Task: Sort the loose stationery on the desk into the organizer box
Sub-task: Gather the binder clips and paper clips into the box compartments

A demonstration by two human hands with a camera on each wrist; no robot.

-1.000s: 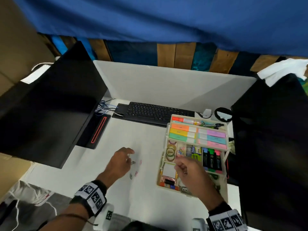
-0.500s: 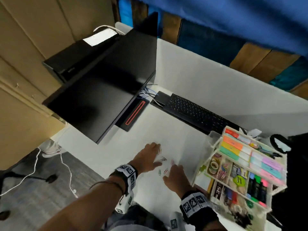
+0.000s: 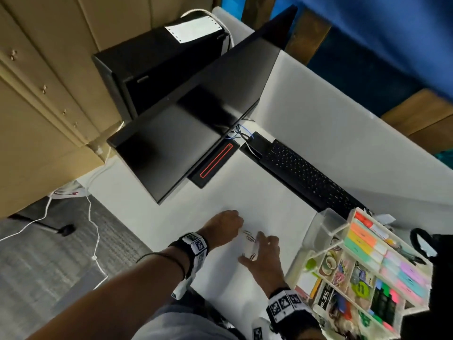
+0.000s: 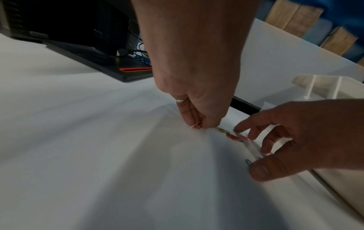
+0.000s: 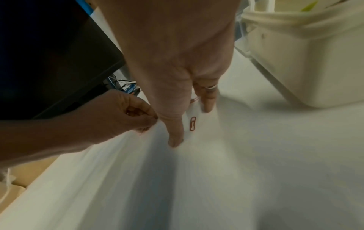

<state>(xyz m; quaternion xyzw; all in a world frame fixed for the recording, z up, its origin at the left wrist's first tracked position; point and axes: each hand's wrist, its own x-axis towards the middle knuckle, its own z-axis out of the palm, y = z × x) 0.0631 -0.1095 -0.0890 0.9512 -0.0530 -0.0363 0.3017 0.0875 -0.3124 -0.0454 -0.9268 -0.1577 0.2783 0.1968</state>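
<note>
Desk [image 3: 257, 197], white: loose paper clips [image 3: 249, 237] lie flat in a line between both hands. Left hand [image 3: 224, 224], fingertips bunched, pinches a pink clip [image 4: 197, 125]. Right hand [image 3: 263, 253], fingers spread and empty, straddles a red clip [image 5: 192, 123], long axis along the fingers. Organizer box [image 3: 318, 231] just right.

Head view looks steeply down; both wrist views close, sharing the desk [image 3: 257, 192].

Matt white desk [image 3: 257, 192], translucent plastic organizer box [image 3: 318, 231], coloured wire paper clips [image 4: 232, 136], glossy black monitor [image 3: 196, 133].
</note>
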